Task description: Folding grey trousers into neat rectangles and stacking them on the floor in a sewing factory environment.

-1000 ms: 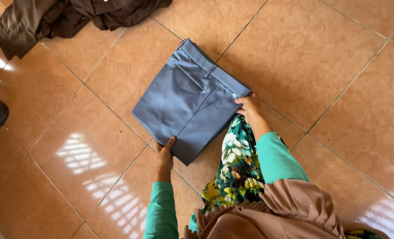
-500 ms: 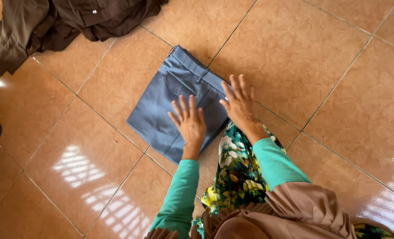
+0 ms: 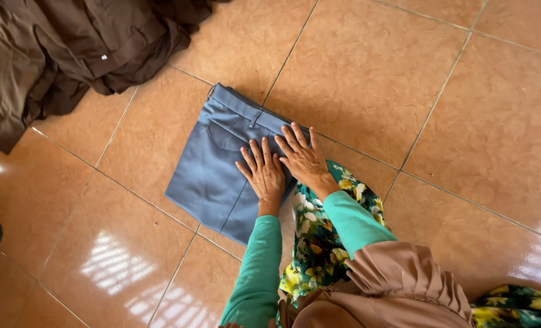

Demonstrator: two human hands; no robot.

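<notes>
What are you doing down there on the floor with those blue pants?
A person kneels on the tiled floor and presses both hands flat on a pair of folded blue-grey trousers. The left hand and the right hand lie side by side, fingers spread, near the trousers' right edge. The trousers are folded into a neat square, waistband at the top. A heap of dark brown clothes lies apart at the upper left.
</notes>
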